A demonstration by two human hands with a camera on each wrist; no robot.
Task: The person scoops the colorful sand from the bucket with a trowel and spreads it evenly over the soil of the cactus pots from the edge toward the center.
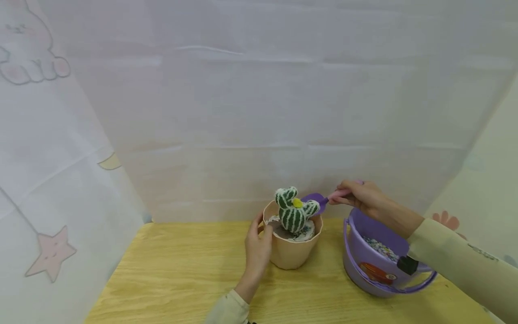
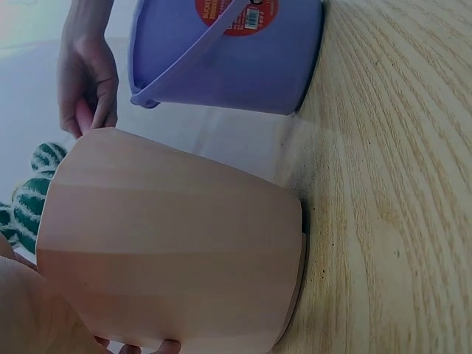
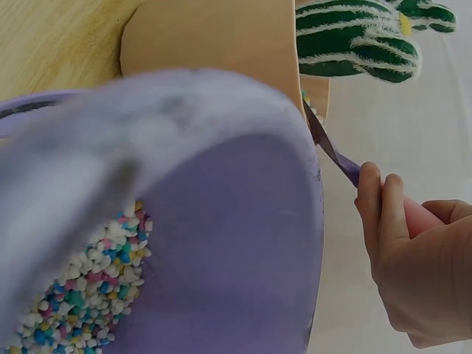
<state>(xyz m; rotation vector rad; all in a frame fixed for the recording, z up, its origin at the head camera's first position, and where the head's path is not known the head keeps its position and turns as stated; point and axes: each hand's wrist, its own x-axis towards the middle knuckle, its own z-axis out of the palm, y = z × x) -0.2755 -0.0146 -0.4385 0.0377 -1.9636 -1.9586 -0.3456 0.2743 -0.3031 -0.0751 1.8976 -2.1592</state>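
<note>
A knitted green cactus with white stripes (image 1: 293,219) stands in a peach plant pot (image 1: 289,254), with pale filling around its base. My left hand (image 1: 258,245) grips the pot's left side, thumb near the rim; its fingertips show on the pot wall in the left wrist view. In my right hand (image 1: 364,195) is a small shovel with a pink handle (image 1: 340,194) and a purple blade (image 1: 314,198). The blade dips over the pot's rim behind the cactus. Colourful pebbles (image 3: 92,287) show at the bottom of the purple bucket (image 1: 364,252), under my right forearm.
The bucket stands right of the pot, its handle (image 1: 421,284) lowered toward the front. Both containers rest on a wooden table (image 1: 182,270). A white cloth (image 1: 243,112) hangs close behind the table's back edge, and another printed cloth (image 1: 60,157) hangs at left.
</note>
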